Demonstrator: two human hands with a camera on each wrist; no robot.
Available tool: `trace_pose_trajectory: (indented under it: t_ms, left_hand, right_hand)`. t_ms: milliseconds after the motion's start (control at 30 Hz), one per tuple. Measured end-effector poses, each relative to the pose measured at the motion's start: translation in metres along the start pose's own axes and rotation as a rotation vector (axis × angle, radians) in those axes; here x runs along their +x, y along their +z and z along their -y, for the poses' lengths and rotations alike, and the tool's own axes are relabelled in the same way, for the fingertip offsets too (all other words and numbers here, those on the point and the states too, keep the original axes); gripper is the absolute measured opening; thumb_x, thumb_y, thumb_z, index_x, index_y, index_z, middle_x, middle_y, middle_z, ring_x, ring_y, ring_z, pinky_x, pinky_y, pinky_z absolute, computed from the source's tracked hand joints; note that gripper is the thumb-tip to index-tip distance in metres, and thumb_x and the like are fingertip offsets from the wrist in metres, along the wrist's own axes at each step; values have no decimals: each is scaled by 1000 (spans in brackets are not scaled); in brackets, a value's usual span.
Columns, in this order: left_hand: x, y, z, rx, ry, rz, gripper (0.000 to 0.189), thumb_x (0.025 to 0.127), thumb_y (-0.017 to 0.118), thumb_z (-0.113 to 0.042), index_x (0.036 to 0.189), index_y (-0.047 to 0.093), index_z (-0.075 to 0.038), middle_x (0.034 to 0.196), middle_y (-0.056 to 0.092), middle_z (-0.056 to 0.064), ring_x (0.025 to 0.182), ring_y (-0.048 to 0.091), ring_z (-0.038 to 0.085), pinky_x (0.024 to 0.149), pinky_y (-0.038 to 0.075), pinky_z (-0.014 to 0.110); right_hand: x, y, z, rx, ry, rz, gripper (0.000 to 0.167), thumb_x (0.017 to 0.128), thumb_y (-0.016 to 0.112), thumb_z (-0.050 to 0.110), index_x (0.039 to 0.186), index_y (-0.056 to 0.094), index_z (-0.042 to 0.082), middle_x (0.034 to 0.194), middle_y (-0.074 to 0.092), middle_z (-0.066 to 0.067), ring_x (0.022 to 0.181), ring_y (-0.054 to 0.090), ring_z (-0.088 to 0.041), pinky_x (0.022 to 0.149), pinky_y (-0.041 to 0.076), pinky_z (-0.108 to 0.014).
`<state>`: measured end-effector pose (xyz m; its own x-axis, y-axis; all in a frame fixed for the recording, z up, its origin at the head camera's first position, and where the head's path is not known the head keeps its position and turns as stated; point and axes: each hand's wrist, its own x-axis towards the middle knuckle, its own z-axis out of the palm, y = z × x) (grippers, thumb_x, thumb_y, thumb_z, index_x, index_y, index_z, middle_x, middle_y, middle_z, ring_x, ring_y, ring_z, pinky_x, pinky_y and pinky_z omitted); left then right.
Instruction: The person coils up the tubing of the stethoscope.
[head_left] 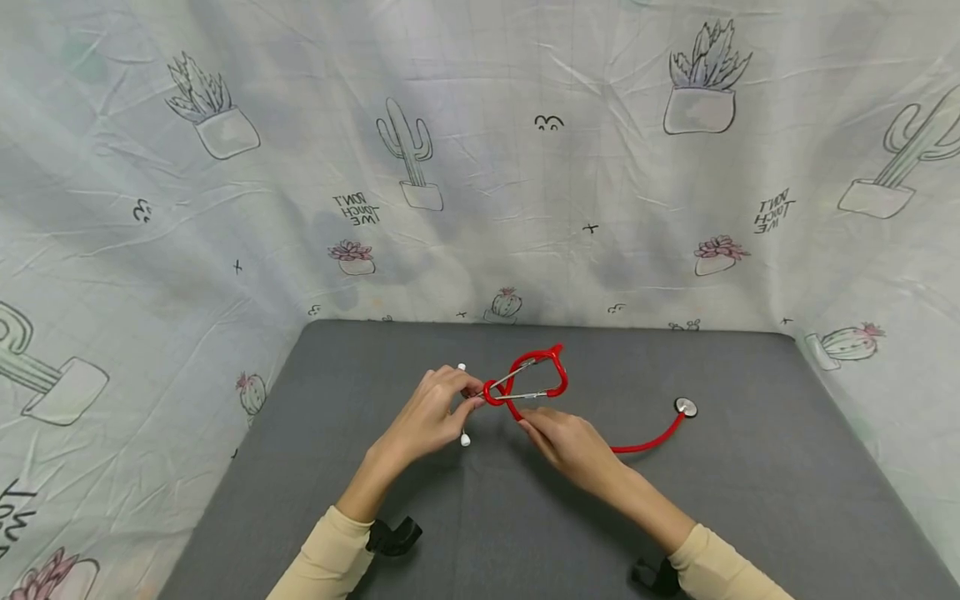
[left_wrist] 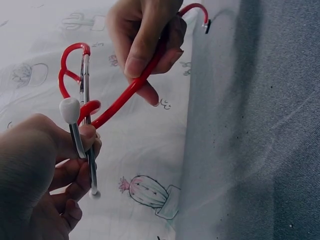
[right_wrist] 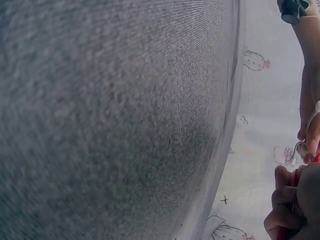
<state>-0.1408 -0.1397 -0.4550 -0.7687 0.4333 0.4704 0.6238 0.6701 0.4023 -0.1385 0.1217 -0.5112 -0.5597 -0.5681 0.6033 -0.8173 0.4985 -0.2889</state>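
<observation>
A red stethoscope is held up over the grey table, its tubing [left_wrist: 117,105] looped across the metal ear tubes [left_wrist: 85,80]. My left hand [head_left: 431,412] pinches those ear tubes between thumb and fingers, close to the white eartips [left_wrist: 69,110], which stick out on both sides of the fingers. Just to the right, my right hand [head_left: 573,446] grips the red tubing below the loop. From under that hand the tubing runs rightward to the round chestpiece [head_left: 686,407] over the right part of the table. In the right wrist view, the curled right fingers [right_wrist: 282,195] show at the lower right edge.
The grey cloth-covered table [head_left: 750,500] spreads beneath both hands. A pale curtain [head_left: 487,167] printed with potted cacti hangs behind it and along the sides. Black straps or mounts [head_left: 393,537] sit at both wrists over the cream sleeves [head_left: 326,554].
</observation>
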Motion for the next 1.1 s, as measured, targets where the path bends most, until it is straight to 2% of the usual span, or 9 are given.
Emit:
trace_pose_trajectory:
  t_ms: [133,500,800,1100]
  left_hand:
    - [2,0,-1,-2,-8,-8,13,92,85,-8,103,79,-7,97,80,1,95,67,19,83,46,36]
    - [4,2,-1,2,-66,-12,12,92,85,-7,104,80,-7,97,80,2,94,68,21,85,46,37]
    - [2,3,-1,-16,-89,-19,12,92,85,-7,103,80,-7,96,80,2,94,69,21,85,45,36]
    - [1,1,-3,-30,-120,-13,12,93,84,-8,104,80,-6,95,80,3,95,69,22,86,46,39]
  right_hand:
    - [1,-1,2,-14,-9,5,27,111,62,28,109,79,7,77,66,5,66,49,0,62,50,-16]
    - [0,-8,7,-83,3,62,23,102,76,17,121,79,4,85,73,4,65,52,-1,61,54,-19]
    - [0,-13,12,-100,-13,65,20,100,78,15,115,78,2,80,69,2,61,45,1,57,48,-17]
    - [1,-15,18,-114,-31,56,21,107,70,21,114,78,2,81,70,2,61,47,0,57,48,-17]
